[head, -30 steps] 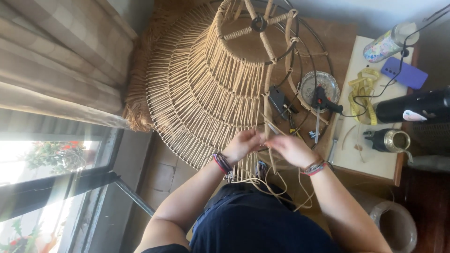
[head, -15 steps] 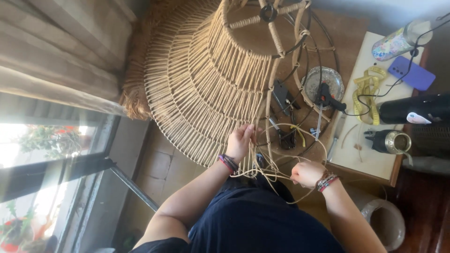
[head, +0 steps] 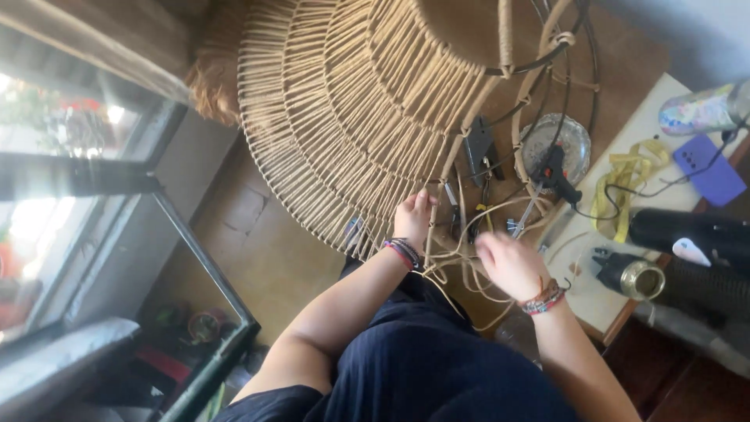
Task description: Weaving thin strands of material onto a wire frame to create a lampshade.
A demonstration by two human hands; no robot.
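Observation:
A large tiered lampshade (head: 351,117) wrapped in tan cord hangs on a black wire frame in front of me. My left hand (head: 412,217) presses against the shade's lower rim, fingers closed around a cord-wrapped vertical rib. My right hand (head: 509,262) is a little to the right and lower, blurred, gripping loose tan cord (head: 461,270) that loops between both hands and trails toward my lap. Both wrists wear beaded bracelets.
A white side table (head: 601,301) at right carries a yellow tape (head: 621,184), a purple phone (head: 709,173), a black cylinder (head: 687,234), a brass-capped bottle (head: 631,275) and a patterned bottle (head: 701,109). A glue gun (head: 556,170) and round dish (head: 576,141) lie beyond. Window (head: 70,172) at left.
The camera has moved closer to the shade. My right hand has pulled the loose cord down and to the right, away from my left hand, which stays at the rim.

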